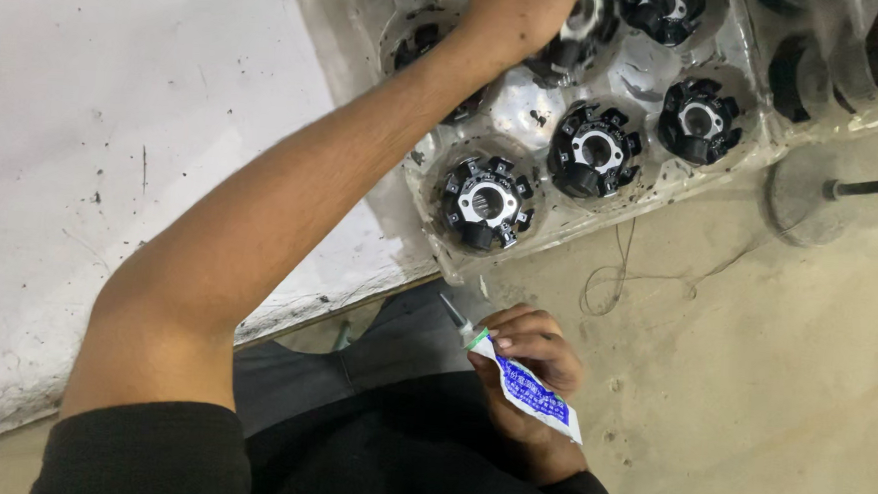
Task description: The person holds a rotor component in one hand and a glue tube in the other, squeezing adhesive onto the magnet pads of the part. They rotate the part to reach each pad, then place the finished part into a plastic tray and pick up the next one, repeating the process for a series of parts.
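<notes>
Two hands worked well apart: the left hand [516,16] reached far across the clear plastic tray [570,229], its fingers curled down over a black round part at the tray's far side; whether they gripped it could not be told. The right hand [533,367] stayed near, over the lap, its fingers closed around a small blue-and-white glue tube [527,390]. The tube's long axis ran slantwise, nozzle aimed far-left toward the nearest black slotted hub [486,202] in the tray.
</notes>
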Demonstrator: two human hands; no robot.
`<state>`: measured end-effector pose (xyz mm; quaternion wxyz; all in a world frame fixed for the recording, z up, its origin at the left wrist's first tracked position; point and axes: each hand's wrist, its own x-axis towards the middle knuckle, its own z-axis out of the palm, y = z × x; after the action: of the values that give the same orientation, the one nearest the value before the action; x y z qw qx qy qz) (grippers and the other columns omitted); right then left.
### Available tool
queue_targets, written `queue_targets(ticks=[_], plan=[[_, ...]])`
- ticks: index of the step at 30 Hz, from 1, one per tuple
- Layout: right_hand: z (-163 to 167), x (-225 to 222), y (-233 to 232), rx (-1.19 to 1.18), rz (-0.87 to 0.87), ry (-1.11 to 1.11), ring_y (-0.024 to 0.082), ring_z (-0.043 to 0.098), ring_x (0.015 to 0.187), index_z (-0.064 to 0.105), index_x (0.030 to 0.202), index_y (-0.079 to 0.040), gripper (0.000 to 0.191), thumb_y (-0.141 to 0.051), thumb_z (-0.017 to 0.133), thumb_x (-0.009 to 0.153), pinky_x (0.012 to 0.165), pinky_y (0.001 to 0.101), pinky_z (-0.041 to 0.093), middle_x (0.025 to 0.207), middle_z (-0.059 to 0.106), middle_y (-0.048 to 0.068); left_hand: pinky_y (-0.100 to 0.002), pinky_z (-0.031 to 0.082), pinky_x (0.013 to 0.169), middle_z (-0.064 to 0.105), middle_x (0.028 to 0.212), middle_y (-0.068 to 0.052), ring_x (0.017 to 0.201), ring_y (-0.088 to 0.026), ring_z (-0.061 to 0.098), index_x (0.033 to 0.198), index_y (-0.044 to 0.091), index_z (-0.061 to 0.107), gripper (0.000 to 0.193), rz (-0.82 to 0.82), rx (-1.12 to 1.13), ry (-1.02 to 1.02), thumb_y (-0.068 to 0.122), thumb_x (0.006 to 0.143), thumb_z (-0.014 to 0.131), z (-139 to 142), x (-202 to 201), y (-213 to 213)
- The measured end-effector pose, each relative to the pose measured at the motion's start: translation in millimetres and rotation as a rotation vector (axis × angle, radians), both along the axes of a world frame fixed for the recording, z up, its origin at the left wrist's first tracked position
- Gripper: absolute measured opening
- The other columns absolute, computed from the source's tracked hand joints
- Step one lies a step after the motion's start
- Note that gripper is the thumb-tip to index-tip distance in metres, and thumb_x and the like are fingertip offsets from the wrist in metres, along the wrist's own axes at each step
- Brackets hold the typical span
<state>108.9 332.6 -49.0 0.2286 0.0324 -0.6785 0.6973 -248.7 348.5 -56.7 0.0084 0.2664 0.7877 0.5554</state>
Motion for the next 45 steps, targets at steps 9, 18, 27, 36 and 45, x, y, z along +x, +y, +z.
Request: queue_targets(ticks=[9,18,27,36,45], plan=[[-16,-10,13,-0.119,0.010,-0.051,0.025,0.063,0.099,0.063,0.109,-0.006,0.034,0.014,0.077,0.086,0.087,0.0383,0.054,0.107,0.062,0.012,-0.046,0.054,0.056,0.074,0.079,-0.015,0.064,-0.033,0.070,0.105,0.007,0.075,0.012,-0.072,-0.264,0.564,0.013,0.095,0.071,59,36,-50],[-30,-4,11,-0.348,0.077,0.270,0.029,0.069,0.084,0.059,0.115,-0.012,0.027,-0.015,0.078,0.096,0.076,0.0442,0.058,0.091,0.066,0.009,-0.031,0.066,0.093,0.073,0.124,-0.019,0.112,-0.024,0.078,0.131,0.000,0.058,0.021,-0.084,0.152,0.250,-0.002,0.110,0.059,73,132,-177],[-46,16,-41,-0.741,0.026,0.219,0.033,0.066,0.099,0.058,0.128,-0.001,0.049,-0.039,0.072,0.101,0.081,0.0430,0.055,0.106,0.069,0.019,-0.037,0.063,0.088,0.077,0.106,-0.016,0.101,-0.024,0.077,0.108,0.002,0.069,0.030,-0.096,0.118,0.145,0.017,0.083,0.074,59,266,-218],[-27,12,-87,-0.562,0.174,0.087,0.025,0.062,0.113,0.067,0.113,-0.001,0.016,-0.017,0.065,0.109,0.107,0.0385,0.051,0.116,0.065,0.015,-0.040,0.060,0.100,0.070,0.121,-0.019,0.112,-0.032,0.073,0.121,-0.001,0.065,0.050,0.068,0.466,-0.011,0.039,0.095,0.078,28,318,-214],[-16,4,-96,-0.617,0.211,-0.039,0.021,0.064,0.108,0.067,0.109,0.000,0.016,0.004,0.076,0.097,0.095,0.0333,0.053,0.114,0.065,0.013,-0.040,0.060,0.099,0.073,0.113,-0.019,0.106,-0.030,0.073,0.115,-0.005,0.068,0.033,0.293,0.530,0.060,0.023,0.099,0.075,24,326,-232]])
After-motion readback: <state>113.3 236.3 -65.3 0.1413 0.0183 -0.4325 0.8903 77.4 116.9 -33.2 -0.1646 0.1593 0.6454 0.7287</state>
